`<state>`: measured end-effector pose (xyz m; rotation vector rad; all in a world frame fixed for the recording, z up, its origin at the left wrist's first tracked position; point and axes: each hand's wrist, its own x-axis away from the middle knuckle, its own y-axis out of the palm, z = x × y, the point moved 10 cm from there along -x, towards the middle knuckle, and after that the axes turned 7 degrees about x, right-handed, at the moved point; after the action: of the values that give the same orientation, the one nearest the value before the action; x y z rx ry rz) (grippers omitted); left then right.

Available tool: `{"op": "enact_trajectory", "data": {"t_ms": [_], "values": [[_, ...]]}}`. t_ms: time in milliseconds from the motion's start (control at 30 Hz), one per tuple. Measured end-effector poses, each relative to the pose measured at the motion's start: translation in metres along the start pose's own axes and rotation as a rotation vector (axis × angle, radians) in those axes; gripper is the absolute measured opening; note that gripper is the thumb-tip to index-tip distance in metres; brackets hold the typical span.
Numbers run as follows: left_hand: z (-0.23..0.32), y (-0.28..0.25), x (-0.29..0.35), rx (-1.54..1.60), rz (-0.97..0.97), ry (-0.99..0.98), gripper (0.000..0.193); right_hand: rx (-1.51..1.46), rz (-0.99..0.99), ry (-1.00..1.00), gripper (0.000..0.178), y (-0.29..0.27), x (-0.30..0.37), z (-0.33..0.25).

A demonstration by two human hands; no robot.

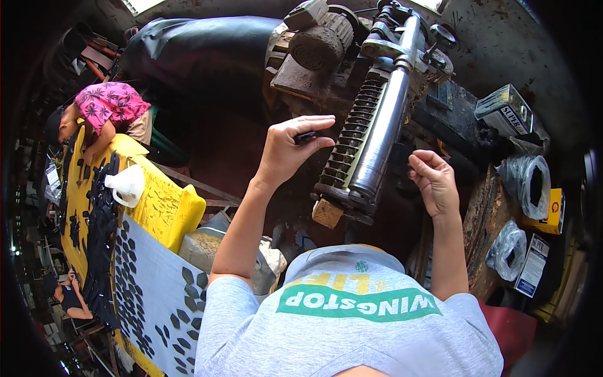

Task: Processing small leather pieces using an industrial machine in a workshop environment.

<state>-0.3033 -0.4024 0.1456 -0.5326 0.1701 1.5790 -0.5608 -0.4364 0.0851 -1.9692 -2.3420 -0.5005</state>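
Observation:
A roller machine (383,135) stands in front of me, with a shiny metal cylinder and a row of dark discs along its left side. My left hand (290,146) is raised left of the discs, thumb and fingers curved around a small black piece (306,137). On the other side of the cylinder, my right hand (438,183) has its thumb and index finger pinched together. A dark shape lies beside those fingertips, but I cannot make out whether they hold it. Neither hand visibly touches the machine.
A dirty motor (321,45) and a large black sheet (195,47) lie beyond. To the left, black hexagonal pieces lie on a grey sheet (160,276), near a yellow table (166,204), a white funnel (129,185) and a person (113,107) bending over. Boxes (505,110) and plastic-wrapped rolls (524,188) sit right.

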Motion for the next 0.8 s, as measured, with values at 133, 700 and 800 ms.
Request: {"op": "enact_trajectory", "data": {"t_ms": [133,700,800], "values": [[-0.004,0.012,-0.005,0.033,-0.106,0.019,0.032,0.175,0.011,-0.131,0.01,0.017,-0.005,-0.004],[-0.048,0.002,0.002,0.371,-0.065,-0.264,0.02,0.416,0.195,-0.248,0.013,-0.048,0.001,0.03],[-0.082,-0.023,0.032,0.762,0.183,-0.577,0.025,0.294,0.203,-0.186,0.021,-0.063,-0.006,0.056]]}}
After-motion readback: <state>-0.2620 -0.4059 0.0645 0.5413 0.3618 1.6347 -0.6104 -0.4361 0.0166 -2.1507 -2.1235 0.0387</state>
